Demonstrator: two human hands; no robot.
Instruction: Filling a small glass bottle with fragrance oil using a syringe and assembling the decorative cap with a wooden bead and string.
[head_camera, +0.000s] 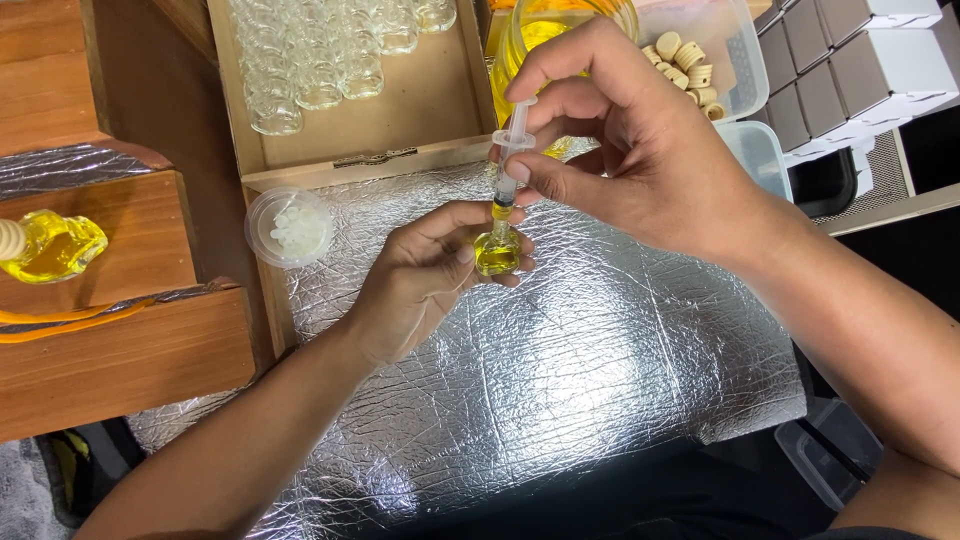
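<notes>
While your left hand (425, 265) pinches the vial (497, 250), nearly full of yellow liquid, your right hand (620, 140) grips the syringe (510, 160), tip in its mouth, above the foil tabletop (560, 380). Empty vials (320, 50) wait in the box; one filled bottle (55, 245) lies on the wooden steps at left.

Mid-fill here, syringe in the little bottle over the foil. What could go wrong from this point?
1. The small bottle looks nearly full of yellow liquid; more from the syringe could overflow onto the foil mat.
2. Only the left hand's fingertips pinch the bottle, held in the air, so it could tip or slip.
3. The right hand works close to the big jar and might knock it.
</notes>
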